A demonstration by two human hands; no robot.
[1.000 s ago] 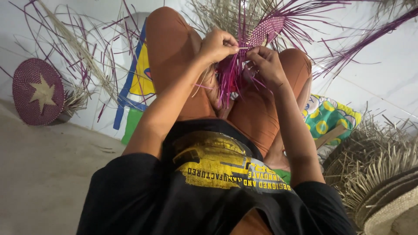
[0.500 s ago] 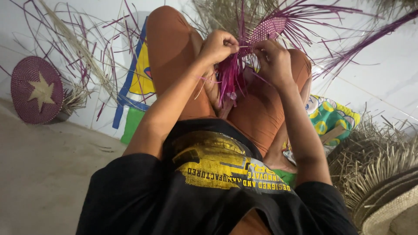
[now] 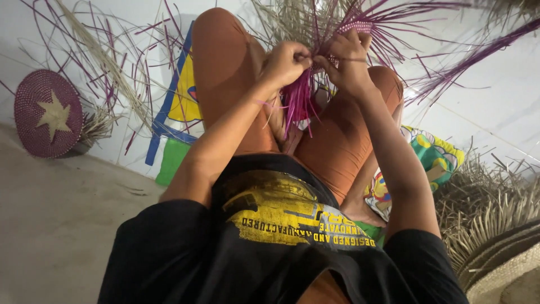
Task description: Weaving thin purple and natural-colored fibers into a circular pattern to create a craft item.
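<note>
Pinching purple strips (image 3: 298,104) between both hands, left (image 3: 286,63) and right (image 3: 347,65), I keep the weave (image 3: 353,27) taut.

Both hands (image 3: 318,63) have drawn together on the purple strands (image 3: 297,104).

A round purple mat (image 3: 48,112) with a yellow star leans on the white wall (image 3: 506,107) at the left. A bright cloth (image 3: 436,157) lies at the right, beside a heap of dry straw (image 3: 495,208).
</note>
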